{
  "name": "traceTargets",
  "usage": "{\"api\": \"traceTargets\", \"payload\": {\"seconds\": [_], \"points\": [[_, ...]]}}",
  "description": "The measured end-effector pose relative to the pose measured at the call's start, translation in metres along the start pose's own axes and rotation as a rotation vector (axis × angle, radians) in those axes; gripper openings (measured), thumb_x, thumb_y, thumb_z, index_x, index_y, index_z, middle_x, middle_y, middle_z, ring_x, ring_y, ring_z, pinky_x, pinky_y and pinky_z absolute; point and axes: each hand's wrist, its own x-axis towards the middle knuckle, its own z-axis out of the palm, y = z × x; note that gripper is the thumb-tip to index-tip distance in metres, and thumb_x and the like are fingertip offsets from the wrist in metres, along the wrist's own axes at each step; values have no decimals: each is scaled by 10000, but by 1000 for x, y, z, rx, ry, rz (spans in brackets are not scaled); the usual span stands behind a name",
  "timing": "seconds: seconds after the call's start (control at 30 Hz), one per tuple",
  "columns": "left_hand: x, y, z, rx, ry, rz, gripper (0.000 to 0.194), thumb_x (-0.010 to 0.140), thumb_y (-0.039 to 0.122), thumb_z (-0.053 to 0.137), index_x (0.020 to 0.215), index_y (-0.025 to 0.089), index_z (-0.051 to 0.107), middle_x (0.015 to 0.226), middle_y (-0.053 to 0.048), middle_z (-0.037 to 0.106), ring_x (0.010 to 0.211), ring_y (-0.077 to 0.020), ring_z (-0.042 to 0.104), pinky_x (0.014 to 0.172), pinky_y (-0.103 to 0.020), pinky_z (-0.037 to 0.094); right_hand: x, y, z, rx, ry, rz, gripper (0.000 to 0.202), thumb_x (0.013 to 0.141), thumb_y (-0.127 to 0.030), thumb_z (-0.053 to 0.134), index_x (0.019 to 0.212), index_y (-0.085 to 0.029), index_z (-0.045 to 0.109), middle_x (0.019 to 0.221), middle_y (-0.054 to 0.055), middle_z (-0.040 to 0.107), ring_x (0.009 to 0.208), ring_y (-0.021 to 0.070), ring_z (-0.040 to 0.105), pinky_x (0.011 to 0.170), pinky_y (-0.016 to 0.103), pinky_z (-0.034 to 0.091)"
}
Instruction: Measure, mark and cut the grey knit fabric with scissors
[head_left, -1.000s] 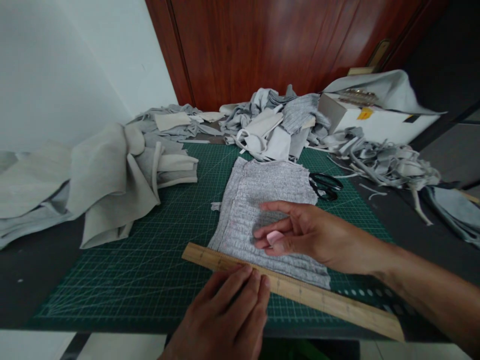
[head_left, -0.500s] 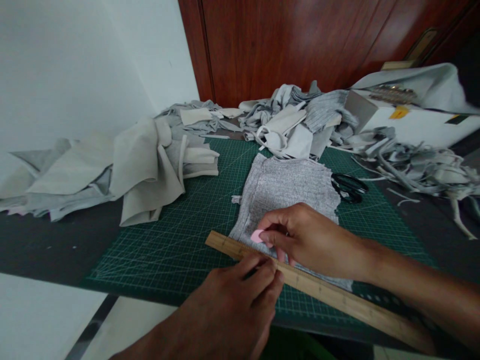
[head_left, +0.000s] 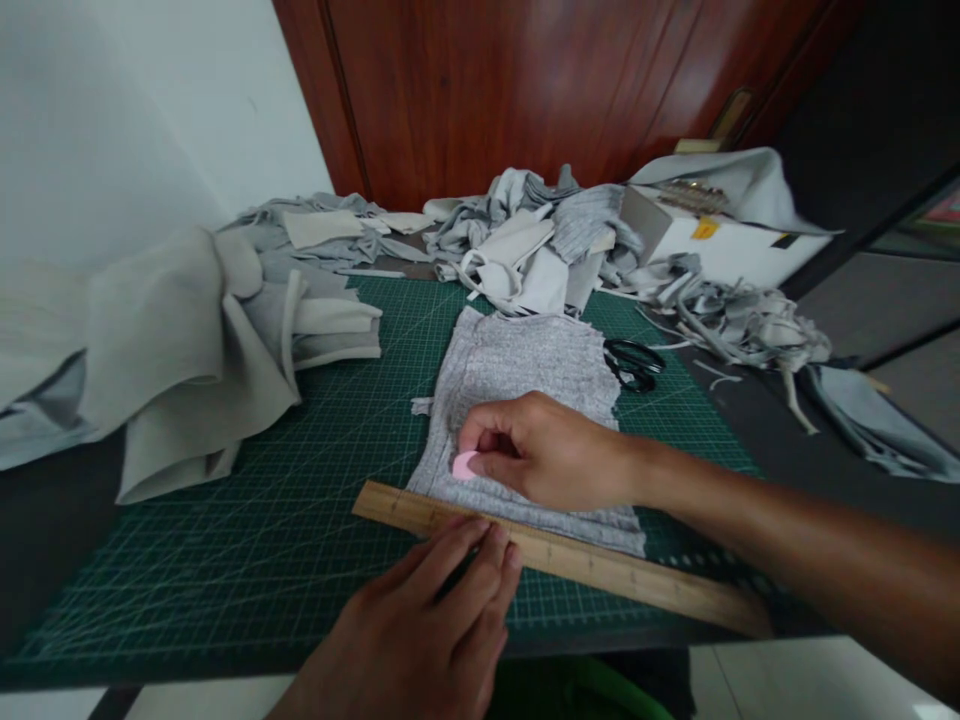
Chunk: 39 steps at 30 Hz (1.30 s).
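As I observe it, one grey knit panel [head_left: 532,360] lies flat on the green cutting mat [head_left: 337,420]: mottled, ribbed, uneven along its right edge, with a lengthwise band at its left. One wooden ruler [head_left: 592,560] runs along its near edge; whether it overlaps the cloth, I cannot tell. The left hand [head_left: 420,610] has its fingers extended side by side, tips on the ruler. The right hand [head_left: 551,450], above the panel, pinches one pink piece [head_left: 464,465] between thumb and forefinger. One white box [head_left: 720,250] stands at the back right, with shiny items [head_left: 694,196] at its top, unidentifiable from here. One pair of black-handled scissors [head_left: 636,362] sits beside the panel.
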Motion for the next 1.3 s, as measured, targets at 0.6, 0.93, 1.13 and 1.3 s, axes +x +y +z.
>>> {"api": "traceTargets", "payload": {"seconds": [0.6, 0.93, 1.13, 1.3], "points": [[-8, 4, 4, 19, 18, -53, 337, 1032, 301, 550, 1323, 203, 689, 1402, -18, 696, 1361, -199, 561, 1230, -332, 346, -1, 13, -4, 69, -70, 12, 61, 983, -185, 626, 939, -158, 658, 727, -41, 576, 653, 111, 514, 627, 237, 370], [-10, 2, 6, 26, 25, -16, 346, 1015, 309, 580, 1310, 174, 701, 1373, -40, 703, 1344, -205, 567, 1273, -337, 282, -4, 12, -1, 122, -48, 31, 82, 988, -198, 637, 913, -164, 638, 734, -45, 555, 667, 112, 493, 622, 239, 370], [-8, 5, 4, 26, 19, -31, 357, 1012, 292, 581, 1330, 171, 690, 1378, -53, 699, 1323, -220, 591, 1214, -358, 404, -5, 12, 0, 179, -44, 32, 67, 985, -202, 645, 927, -173, 628, 734, -49, 561, 664, 109, 506, 620, 234, 390], [-6, 4, 1, 21, -12, -54, 373, 993, 333, 613, 1328, 187, 690, 1388, -41, 700, 1324, -232, 602, 1139, -349, 489, -6, 12, 7, 174, -14, 6, 57, 976, -202, 659, 927, -173, 659, 715, -47, 595, 637, 100, 531, 601, 227, 390]]}}
